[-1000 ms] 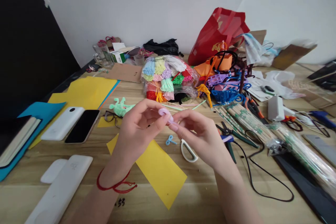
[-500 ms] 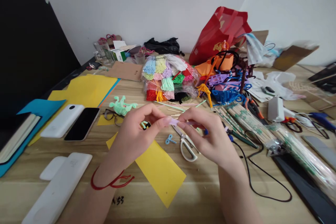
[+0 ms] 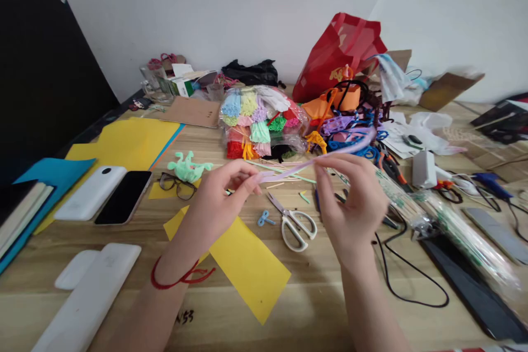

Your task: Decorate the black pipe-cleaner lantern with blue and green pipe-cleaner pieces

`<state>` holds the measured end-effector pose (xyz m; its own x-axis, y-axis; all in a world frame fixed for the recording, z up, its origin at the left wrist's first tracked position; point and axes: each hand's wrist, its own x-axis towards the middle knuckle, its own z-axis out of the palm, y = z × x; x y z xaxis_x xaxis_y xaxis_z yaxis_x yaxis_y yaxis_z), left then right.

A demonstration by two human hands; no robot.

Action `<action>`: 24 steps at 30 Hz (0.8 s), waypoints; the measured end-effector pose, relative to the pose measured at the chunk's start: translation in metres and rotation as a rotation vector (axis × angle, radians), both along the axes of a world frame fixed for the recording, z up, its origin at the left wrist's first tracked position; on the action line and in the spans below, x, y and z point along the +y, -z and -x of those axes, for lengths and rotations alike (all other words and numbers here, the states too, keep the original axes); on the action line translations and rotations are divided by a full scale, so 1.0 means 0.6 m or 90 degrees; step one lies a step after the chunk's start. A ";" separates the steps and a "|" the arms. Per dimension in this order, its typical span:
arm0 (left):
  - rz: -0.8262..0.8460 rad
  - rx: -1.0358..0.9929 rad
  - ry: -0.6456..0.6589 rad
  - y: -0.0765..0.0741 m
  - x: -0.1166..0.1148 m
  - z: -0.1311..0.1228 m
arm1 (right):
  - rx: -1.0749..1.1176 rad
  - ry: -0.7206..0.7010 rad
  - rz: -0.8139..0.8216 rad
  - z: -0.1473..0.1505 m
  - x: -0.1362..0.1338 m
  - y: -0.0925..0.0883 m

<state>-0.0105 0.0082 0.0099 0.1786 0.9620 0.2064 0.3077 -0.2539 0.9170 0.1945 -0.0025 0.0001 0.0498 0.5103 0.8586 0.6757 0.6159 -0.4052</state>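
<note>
A lilac pipe cleaner (image 3: 287, 174) stretches between my two hands above the table. My left hand (image 3: 225, 198) pinches one end between thumb and forefinger, a red cord around its wrist. Farther along, my right hand (image 3: 350, 198) pinches the strand, and its loose tail runs up to the right past the fingers. Below and between the hands lie white-handled scissors (image 3: 295, 225), a small blue twisted piece (image 3: 266, 218) and a yellow paper strip (image 3: 251, 269). Left of my left hand is a mint-green twisted figure (image 3: 187, 166).
Behind the hands sits a bag of coloured pipe cleaners (image 3: 262, 121), beside a tangled pile (image 3: 346, 126) and a red bag (image 3: 338, 58). Glasses (image 3: 177, 184), a phone (image 3: 124, 197) and a white power bank (image 3: 91, 192) lie left. Packed sticks (image 3: 466, 231) and a black cable (image 3: 388, 286) lie right.
My right hand has moved right and slightly up, away from my left. More of the lilac pipe cleaner now shows between them. The view has shifted slightly.
</note>
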 end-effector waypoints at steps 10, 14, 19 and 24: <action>0.104 -0.232 0.065 -0.026 -0.021 0.001 | -0.168 0.120 0.573 -0.028 -0.058 0.220; 0.099 -0.251 0.071 -0.028 -0.029 -0.002 | -0.160 0.085 0.648 -0.036 -0.060 0.239; 0.104 -0.254 0.073 -0.029 -0.034 -0.006 | -0.095 0.044 0.721 -0.052 -0.061 0.237; 0.054 -0.228 0.057 -0.025 -0.035 -0.008 | 0.049 -0.080 0.789 -0.067 -0.071 0.211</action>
